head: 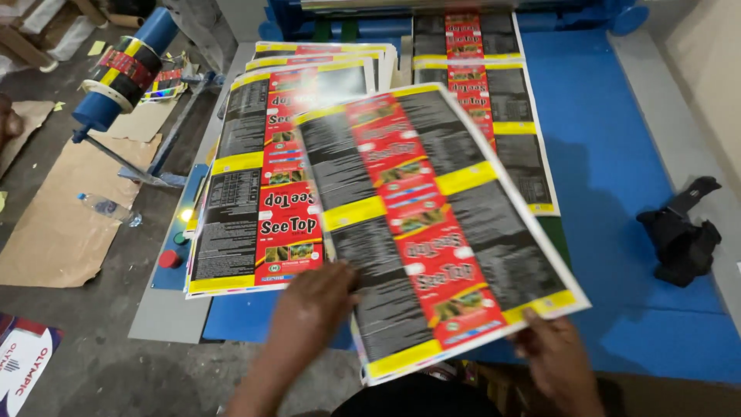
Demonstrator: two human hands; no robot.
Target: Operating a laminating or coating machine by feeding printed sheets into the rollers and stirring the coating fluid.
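Head view: both hands lift 1 printed label sheet (436, 224), the left hand (312, 301) pinching its near-left edge, the right hand (556, 359) gripping the near-right corner, seemingly from beneath. A stack of sheets (258, 201) lies beside it on the blue table (617, 185).

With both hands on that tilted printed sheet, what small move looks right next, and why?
Probably turn the printed sheet square and lower it onto the stack of sheets at left. The left hand and right hand hold its near edge, and it lies askew, overlapping the stack and the blue table.
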